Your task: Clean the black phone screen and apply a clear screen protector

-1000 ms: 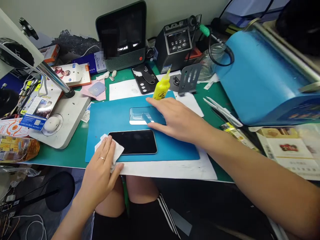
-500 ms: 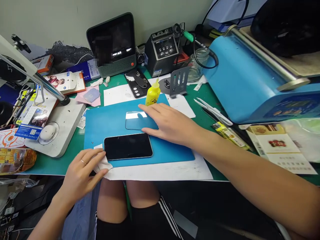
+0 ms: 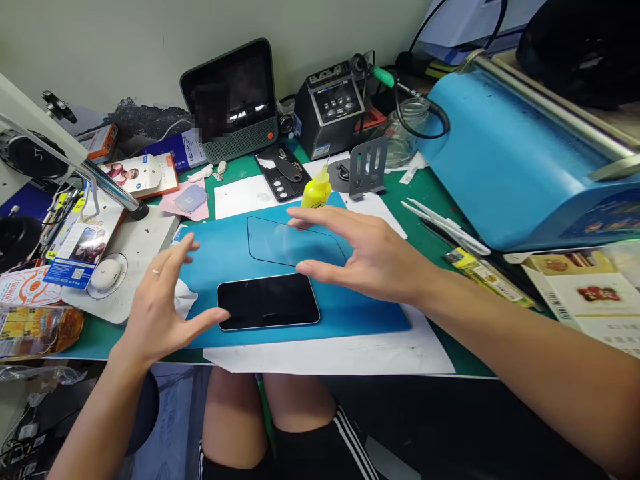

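My left hand (image 3: 165,300) is raised over the left of the blue mat, fingers spread and thumb apart, with nothing in it. A crumpled white tissue (image 3: 185,298) lies behind its fingers. Beside the thumb tip, a phone (image 3: 269,302) lies flat, its dark screen up. Behind the phone is a clear, black-edged screen glass (image 3: 273,241). My right hand (image 3: 363,257) spans this glass, fingers at its far edge and thumb at its near edge. It looks tilted; whether it is fully off the mat I cannot tell. A yellow squeeze bottle (image 3: 317,190) stands just behind my right fingers.
The blue mat (image 3: 350,327) lies over white paper. A phone back cover (image 3: 281,172), a slotted metal stand (image 3: 367,167) and a soldering station (image 3: 331,107) stand behind. Tweezers (image 3: 445,227) and a large blue machine (image 3: 505,160) are right; a white microscope base (image 3: 145,247) is left.
My left hand has let go of the tissue, lifted and spread its fingers. The screen glass has changed its angle under my right hand, and its bright reflection is gone. The view has shifted slightly.
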`<state>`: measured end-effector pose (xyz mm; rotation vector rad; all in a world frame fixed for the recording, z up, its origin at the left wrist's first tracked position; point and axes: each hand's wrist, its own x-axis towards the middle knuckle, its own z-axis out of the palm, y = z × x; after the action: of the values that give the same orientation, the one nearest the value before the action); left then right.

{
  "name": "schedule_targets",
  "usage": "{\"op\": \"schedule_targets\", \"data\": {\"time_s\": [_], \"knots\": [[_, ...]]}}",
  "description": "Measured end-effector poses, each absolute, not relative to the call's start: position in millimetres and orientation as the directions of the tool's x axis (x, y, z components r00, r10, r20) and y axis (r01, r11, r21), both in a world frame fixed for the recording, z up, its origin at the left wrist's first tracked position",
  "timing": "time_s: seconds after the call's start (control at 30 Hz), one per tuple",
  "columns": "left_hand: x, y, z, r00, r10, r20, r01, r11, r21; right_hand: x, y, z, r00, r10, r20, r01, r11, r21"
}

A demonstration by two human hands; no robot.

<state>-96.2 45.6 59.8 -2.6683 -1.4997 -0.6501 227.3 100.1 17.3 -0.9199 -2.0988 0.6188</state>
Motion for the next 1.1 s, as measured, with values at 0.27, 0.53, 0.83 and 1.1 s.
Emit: {"op": "schedule_targets", "data": {"time_s": [0.27,0.53,0.83,1.1], "knots": [[-57,107,51,0.751,0.552,0.362,0.612,-0.787,-0.069,233,103,23,-0.597,0.788,0.151,0.010,0.196,-0.981],[-54,91,37,0.806,0.375,0.458,0.444,-0.895,-0.049,232,101,30,-0.860,0.511,0.014,-0.156,-0.236,-0.959],[-50,83,63,0.893,0.081,0.444,0.296,-0.848,-0.440,225,98,31,-0.901,0.433,-0.022,-0.102,-0.260,-0.960],[-46,84,58,0.845,0.134,0.517,0.313,-0.909,-0.276,219,96,32,-0.930,0.366,-0.039,-0.110,-0.377,-0.920]]}}
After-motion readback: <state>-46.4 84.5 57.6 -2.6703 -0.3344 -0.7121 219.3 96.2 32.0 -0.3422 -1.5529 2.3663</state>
